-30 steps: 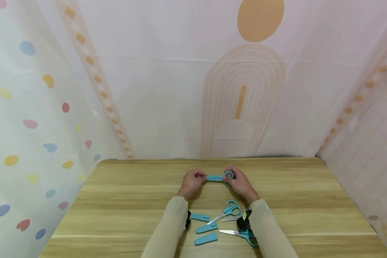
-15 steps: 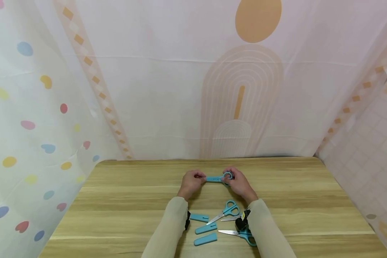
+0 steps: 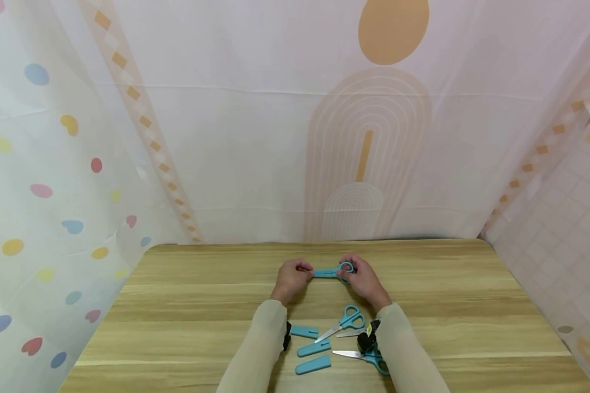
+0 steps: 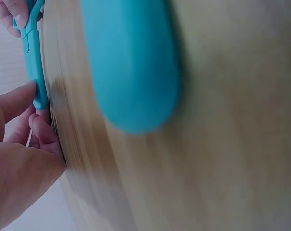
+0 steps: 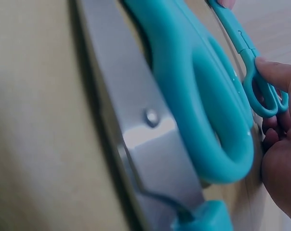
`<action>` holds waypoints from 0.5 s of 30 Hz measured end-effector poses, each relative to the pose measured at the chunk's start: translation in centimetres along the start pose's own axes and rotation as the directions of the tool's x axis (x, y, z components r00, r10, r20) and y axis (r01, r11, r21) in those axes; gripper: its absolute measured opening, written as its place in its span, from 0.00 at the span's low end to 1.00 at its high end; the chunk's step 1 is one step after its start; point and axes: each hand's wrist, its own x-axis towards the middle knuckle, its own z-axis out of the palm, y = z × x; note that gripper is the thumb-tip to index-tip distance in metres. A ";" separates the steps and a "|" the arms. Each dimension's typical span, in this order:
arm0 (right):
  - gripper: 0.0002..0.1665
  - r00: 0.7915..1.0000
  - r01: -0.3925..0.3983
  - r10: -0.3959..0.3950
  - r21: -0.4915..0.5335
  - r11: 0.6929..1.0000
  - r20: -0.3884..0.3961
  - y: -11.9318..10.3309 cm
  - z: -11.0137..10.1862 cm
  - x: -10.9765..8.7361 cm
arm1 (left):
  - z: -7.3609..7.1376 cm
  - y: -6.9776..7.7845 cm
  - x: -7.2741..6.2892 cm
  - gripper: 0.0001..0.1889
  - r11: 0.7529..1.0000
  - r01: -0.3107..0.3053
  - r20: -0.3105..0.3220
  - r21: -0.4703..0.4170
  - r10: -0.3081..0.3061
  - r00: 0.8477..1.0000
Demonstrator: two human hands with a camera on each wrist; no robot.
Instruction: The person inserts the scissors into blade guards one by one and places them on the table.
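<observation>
Both hands hold one pair of blue-handled scissors [image 3: 346, 267] level over the far middle of the table. Its blades are hidden inside a blue blade cover [image 3: 324, 273], which meets the handle in both wrist views. My left hand [image 3: 292, 278] pinches the cover's rounded tip between thumb and fingers. On the other end, my right hand [image 3: 366, 279] grips the finger loops, thumb pressed near the handle's base [image 5: 250, 62].
Nearer me lie bare scissors [image 3: 351, 318], a second pair [image 3: 373, 357] partly under the right wrist, and another blade [image 3: 350, 332]. Left of them are three loose blue covers [image 3: 305, 331], one lowest [image 3: 313, 364]. A patterned cloth [image 3: 246, 164] hangs behind the wooden table [image 3: 187, 305].
</observation>
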 end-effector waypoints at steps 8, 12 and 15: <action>0.15 1.000 0.006 -0.006 -0.002 1.000 -0.023 -0.2 0.3 -0.2 | 0.2 0.0 0.1 0.04 0.999 0.034 -0.026 -0.020 -0.034 0.999; 0.15 1.000 0.008 -0.008 -0.001 1.000 -0.029 -0.2 0.6 -0.1 | 0.1 -0.1 0.0 0.04 0.999 0.030 -0.041 -0.014 -0.030 0.999; 0.16 1.000 0.008 -0.008 -0.002 1.000 -0.026 -0.2 0.7 -0.2 | 0.1 -0.2 -0.1 0.04 1.000 0.023 -0.054 -0.007 -0.024 0.998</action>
